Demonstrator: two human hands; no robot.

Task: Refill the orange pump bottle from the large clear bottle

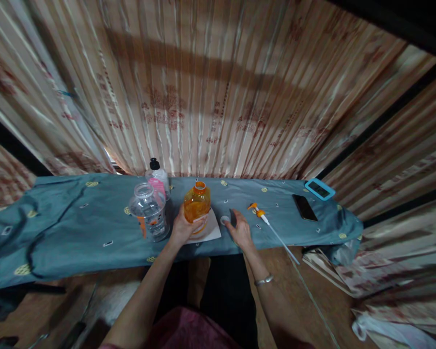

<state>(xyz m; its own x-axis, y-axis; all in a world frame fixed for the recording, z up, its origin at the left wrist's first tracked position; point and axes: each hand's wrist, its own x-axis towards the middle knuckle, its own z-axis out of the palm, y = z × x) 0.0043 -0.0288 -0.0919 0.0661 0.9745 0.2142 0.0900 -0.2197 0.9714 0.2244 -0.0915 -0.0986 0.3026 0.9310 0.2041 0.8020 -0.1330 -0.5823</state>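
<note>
My left hand (181,228) grips the lower side of an orange plastic bottle (197,202) that stands upright and uncapped on a white sheet of paper (211,230). My right hand (240,229) rests on the blue-grey cloth just right of the paper, fingers spread, with its fingertips at a small white cap (225,220). A pump head with an orange nozzle and long white tube (267,222) lies on the cloth to the right of that hand.
A clear jar (148,211) and a white bottle with a black cap and pink label (158,179) stand left of the orange bottle. A black phone (304,207) and a blue-framed device (320,189) lie at the right end. Striped curtains hang behind the cloth-covered table (76,228).
</note>
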